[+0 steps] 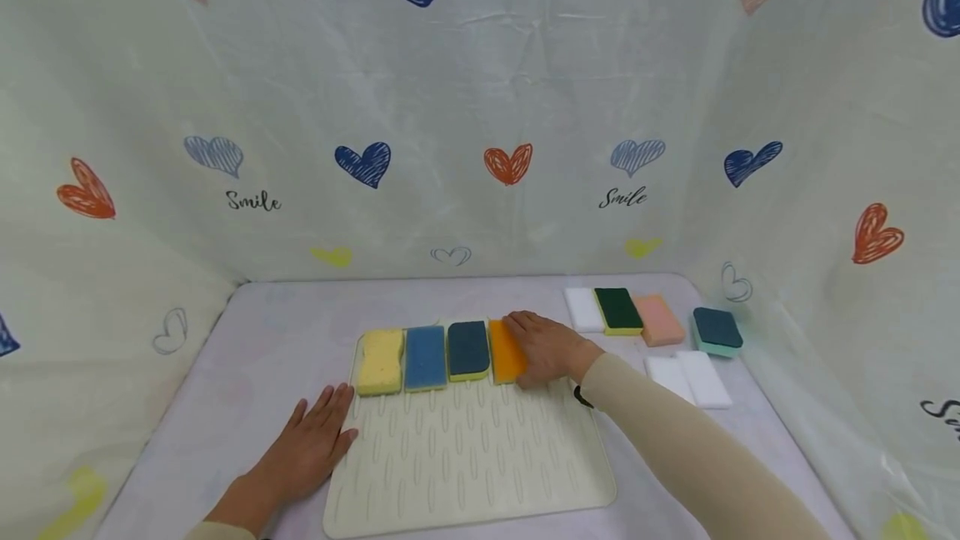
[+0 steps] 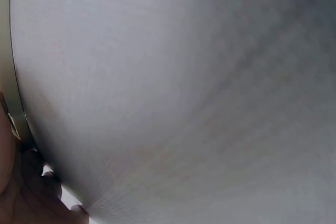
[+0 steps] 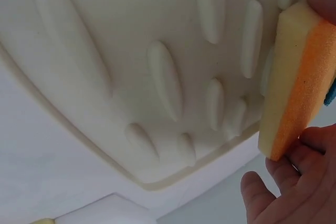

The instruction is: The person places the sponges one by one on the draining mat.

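My right hand (image 1: 551, 348) holds an orange-topped sponge (image 1: 507, 354) by its two ends at the back of a cream ridged mat (image 1: 472, 473). In the right wrist view, thumb and fingers grip this sponge (image 3: 299, 87), whose underside is pale yellow. To its left stand, in a row, a dark blue-topped sponge (image 1: 468, 348), a blue one (image 1: 425, 357) and a yellow wavy-sided one (image 1: 381, 361). My left hand (image 1: 307, 448) lies flat with fingers straight, its fingertips and thumb at the mat's left edge. Only part of it shows in the left wrist view.
Right of the mat lie a white block (image 1: 583, 310), a dark green-topped sponge (image 1: 618, 311), a pink sponge (image 1: 658, 320), a teal sponge (image 1: 717, 330) and two more white blocks (image 1: 703, 379). A heart-printed curtain (image 1: 450, 107) encloses the table's back and sides.
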The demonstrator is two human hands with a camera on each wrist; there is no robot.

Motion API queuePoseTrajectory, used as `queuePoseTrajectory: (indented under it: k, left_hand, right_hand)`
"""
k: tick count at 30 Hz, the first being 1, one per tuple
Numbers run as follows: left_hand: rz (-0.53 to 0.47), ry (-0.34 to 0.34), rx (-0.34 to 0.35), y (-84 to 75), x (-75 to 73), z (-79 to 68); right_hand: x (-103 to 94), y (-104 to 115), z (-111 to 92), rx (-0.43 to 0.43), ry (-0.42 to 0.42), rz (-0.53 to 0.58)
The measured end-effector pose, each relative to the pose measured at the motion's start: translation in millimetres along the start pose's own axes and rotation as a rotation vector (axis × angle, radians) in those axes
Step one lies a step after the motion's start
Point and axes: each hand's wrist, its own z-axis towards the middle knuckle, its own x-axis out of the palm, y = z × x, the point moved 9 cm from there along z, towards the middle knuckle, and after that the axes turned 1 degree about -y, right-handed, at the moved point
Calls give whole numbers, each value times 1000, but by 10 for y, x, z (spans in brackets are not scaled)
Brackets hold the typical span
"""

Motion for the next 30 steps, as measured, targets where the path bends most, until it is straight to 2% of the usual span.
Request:
queuePoseTrajectory:
  k: [10,18,24,30]
  left_hand:
    - [11,-4,2,11,47,-10]
    - [21,-4,9,17,62,-18]
    - [7,10,1,-6,27,-13]
    - [-29,-31,19,0,-9,-17]
  right_hand:
    - [45,14,39,6,16,-38]
    - [56,29,42,14,31,-24]
    - [86,5,64,35,84,-4]
    - [75,14,74,59,114,-5]
